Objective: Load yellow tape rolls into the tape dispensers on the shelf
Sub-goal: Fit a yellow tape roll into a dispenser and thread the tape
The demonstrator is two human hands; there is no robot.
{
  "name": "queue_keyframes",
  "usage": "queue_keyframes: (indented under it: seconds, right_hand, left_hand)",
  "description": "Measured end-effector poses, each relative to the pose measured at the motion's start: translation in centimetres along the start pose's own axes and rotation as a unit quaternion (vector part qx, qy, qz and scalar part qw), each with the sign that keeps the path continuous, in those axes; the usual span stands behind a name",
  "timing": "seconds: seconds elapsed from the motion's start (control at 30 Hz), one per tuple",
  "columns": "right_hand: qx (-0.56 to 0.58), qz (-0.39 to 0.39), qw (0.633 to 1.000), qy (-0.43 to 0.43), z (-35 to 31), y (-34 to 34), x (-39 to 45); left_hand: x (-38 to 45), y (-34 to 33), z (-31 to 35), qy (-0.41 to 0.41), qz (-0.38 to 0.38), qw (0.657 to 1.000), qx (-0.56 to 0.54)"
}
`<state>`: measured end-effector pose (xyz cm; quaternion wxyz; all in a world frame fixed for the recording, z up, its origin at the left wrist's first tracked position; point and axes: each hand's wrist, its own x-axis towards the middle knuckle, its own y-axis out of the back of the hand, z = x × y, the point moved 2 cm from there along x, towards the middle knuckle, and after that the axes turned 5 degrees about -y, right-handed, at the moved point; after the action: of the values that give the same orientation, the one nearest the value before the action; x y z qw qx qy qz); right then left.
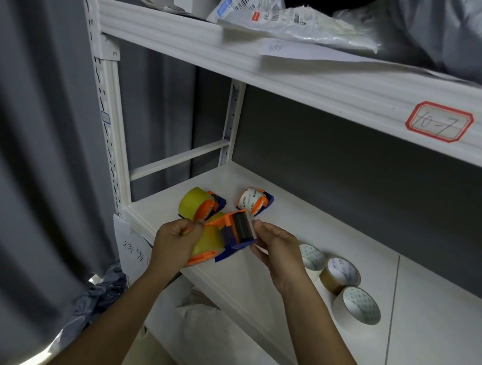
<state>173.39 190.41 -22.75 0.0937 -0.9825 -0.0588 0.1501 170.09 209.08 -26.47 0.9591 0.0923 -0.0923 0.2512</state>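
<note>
Dispensers number three: one (222, 238), orange and blue with a yellow roll (209, 239) loaded, is held above the white shelf (289, 216) edge, left hand (175, 242) curled around it, right hand (274, 249) pinching its front. Two others (202, 206) (255, 203) sit behind. Three spare rolls (342, 276) lie rightward. Grey curtain (18, 131) hangs left.

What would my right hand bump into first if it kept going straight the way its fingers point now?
Probably the white-cored dispenser on the shelf. The right hand pinches the front end of the held dispenser, fingers aimed up and slightly left toward it. Depth is hard to judge from this view.
</note>
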Motion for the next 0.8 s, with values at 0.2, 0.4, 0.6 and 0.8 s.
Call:
queue_keyframes:
  seconds: [0.2,0.4,0.6,0.8]
  right_hand:
    - [-0.004,-0.034,0.999,-0.022,0.1,-0.1,0.1]
    - [-0.013,0.019,1.000,0.019,0.4,0.3,-0.1]
    - [0.010,-0.018,0.996,0.091,0.5,-0.7,-0.6]
    - [0.034,-0.026,0.998,0.042,0.5,-0.2,-0.5]
  left_hand:
    - [0.1,0.0,0.0,0.024,0.006,0.999,-0.023]
    - [0.7,-0.1,-0.4,0.068,0.003,0.997,-0.047]
    - [0.8,-0.4,-0.2,0.088,0.006,0.995,-0.056]
    - [0.6,-0.8,0.0,0.124,0.002,0.990,-0.065]
